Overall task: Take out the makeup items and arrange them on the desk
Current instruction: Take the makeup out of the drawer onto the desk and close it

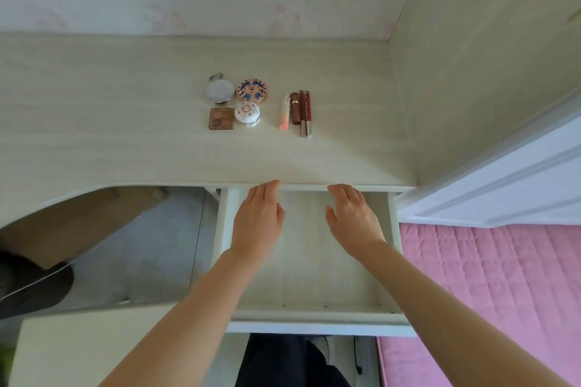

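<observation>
A: Head view, surroundings first. What is listed?

B: Pale wood-grain surface point(125, 122), floral wallpaper behind, a cabinet side panel to the right. A white door point(509, 173) at the right edge, a pink quilted bed point(490, 286) below it. Grey floor under the surface on the left, a dark-clad leg at the lower left.

A: Anything in the way?

B: An open drawer point(394, 223) stands pulled out beneath the surface edge; both forearms cross over it. Nothing covers the makeup.

A: The hands?

B: Left hand point(257, 220) and right hand point(353, 220), fingers straight and relaxed, palms down above the drawer, holding nothing. Left fingertips reach the surface edge.

A: Makeup items, location and look?

B: All on the surface, well beyond the hands, in two groups. Left group, four pieces close together: silver round compact point(220, 90), patterned blue-and-gold round compact point(253, 90), square brown eyeshadow palette point(221, 118), white domed compact point(247, 113) with red dots. Right group, side by side lengthwise: pink-orange tube point(284, 113), brown lipstick point(294, 107), two dark red lip glosses point(305, 113).
</observation>
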The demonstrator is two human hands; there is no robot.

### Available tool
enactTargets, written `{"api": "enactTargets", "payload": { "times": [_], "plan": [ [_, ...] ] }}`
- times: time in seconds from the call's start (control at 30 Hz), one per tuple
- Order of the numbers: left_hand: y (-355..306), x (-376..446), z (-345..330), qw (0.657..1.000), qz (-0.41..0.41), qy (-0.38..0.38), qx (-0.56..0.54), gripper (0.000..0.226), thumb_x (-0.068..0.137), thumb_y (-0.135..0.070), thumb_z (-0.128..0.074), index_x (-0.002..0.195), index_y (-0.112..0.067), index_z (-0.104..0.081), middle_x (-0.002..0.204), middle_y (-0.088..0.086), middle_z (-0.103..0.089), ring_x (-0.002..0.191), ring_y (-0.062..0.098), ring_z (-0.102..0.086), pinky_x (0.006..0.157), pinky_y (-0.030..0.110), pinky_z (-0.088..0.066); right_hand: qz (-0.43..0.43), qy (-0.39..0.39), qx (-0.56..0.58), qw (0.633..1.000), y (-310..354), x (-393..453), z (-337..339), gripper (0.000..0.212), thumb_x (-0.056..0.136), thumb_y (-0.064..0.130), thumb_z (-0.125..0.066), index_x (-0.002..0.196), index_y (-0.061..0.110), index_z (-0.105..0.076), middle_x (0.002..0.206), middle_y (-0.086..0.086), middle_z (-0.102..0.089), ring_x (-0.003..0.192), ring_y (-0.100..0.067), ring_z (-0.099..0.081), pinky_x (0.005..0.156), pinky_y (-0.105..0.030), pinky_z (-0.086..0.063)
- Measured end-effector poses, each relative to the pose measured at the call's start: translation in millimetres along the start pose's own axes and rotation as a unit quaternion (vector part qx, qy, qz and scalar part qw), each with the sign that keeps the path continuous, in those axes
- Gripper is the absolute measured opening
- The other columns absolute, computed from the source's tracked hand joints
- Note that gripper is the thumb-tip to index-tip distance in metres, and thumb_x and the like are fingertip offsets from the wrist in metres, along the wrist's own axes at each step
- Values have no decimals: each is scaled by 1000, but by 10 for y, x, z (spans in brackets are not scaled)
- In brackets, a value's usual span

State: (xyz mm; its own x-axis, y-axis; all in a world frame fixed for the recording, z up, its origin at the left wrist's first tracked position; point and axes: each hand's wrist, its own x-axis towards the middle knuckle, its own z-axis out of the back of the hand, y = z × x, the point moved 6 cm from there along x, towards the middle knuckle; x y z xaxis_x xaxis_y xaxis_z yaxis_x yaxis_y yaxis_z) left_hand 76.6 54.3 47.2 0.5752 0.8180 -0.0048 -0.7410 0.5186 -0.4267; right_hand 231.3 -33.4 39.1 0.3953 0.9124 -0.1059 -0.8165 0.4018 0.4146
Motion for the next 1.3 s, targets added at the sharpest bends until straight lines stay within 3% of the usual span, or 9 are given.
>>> {"api": "enactTargets", "payload": {
  "times": [0.3,0.4,0.5,0.63,0.77,0.83,0.93,1.03,1.3],
  "plan": [
    [131,-1468,-602,992,-39,112,41,47,97,-19,-49,141,-8,-41,139,9,-52,131,24,-45,108,35,-39,28,98,-13,995,-217,-1253,-473,43,97,25,-48,137,9,-42,136,-5,-49,133,-20,-37,102,-34,-43],
    [238,-1817,-836,976,-48,199,75,55,102,-36,-37,150,-13,-25,155,5,-31,145,23,-24,119,37,-21,41,156,-46,986,-259,-1557,-687,56,99,33,-43,148,10,-26,149,-5,-36,143,-21,-23,114,-34,-28],
    [344,-2059,-1042,957,-62,254,125,60,101,-43,-35,152,-17,-18,159,1,-19,147,21,-15,120,38,-13,64,198,-95,973,-319,-1785,-914,66,99,40,-42,151,11,-14,155,-5,-25,146,-24,-15,119,-35,-16],
    [338,-2108,-1107,958,-84,223,159,60,95,-28,-57,147,-12,-33,153,8,-35,141,28,-32,116,45,-26,69,237,-144,958,-431,-1939,-1154,69,99,40,-41,152,16,-4,158,-6,-17,147,-27,-11,119,-43,-11],
    [368,-2066,-1149,951,-84,229,192,66,97,-10,-49,153,-17,-16,158,4,-22,145,25,-22,119,42,-16,79,195,-164,964,-471,-1978,-1167,64,96,21,-53,151,19,-20,151,-8,-35,141,-31,-30,117,-48,-22],
    [385,-2060,-1155,947,-90,238,195,70,94,-3,-47,153,-18,-12,159,4,-20,146,25,-21,120,41,-14,73,210,-161,962,-494,-1983,-1177,67,95,12,-53,151,22,-18,151,-8,-35,140,-32,-30,116,-51,-21],
    [345,-2038,-1089,948,-116,227,190,74,84,3,-59,149,-13,-29,149,10,-40,136,30,-39,115,45,-27,79,203,-157,963,-494,-1964,-1137,73,87,3,-59,149,22,-26,142,-9,-47,129,-32,-44,112,-52,-29],
    [293,-1999,-1012,947,-156,207,191,79,61,8,-77,135,-5,-52,120,15,-63,110,33,-61,98,50,-47,96,164,-161,969,-460,-1937,-1064,81,67,-6,-70,141,18,-45,113,-6,-64,98,-31,-62,95,-47,-47],
    [260,-1883,-941,936,-203,205,199,73,55,7,-78,126,-5,-61,106,12,-67,90,30,-66,84,45,-54,115,110,-175,972,-408,-1838,-938,79,51,-10,-73,124,16,-63,95,-5,-69,76,-27,-66,71,-41,-55]
  ]
}}
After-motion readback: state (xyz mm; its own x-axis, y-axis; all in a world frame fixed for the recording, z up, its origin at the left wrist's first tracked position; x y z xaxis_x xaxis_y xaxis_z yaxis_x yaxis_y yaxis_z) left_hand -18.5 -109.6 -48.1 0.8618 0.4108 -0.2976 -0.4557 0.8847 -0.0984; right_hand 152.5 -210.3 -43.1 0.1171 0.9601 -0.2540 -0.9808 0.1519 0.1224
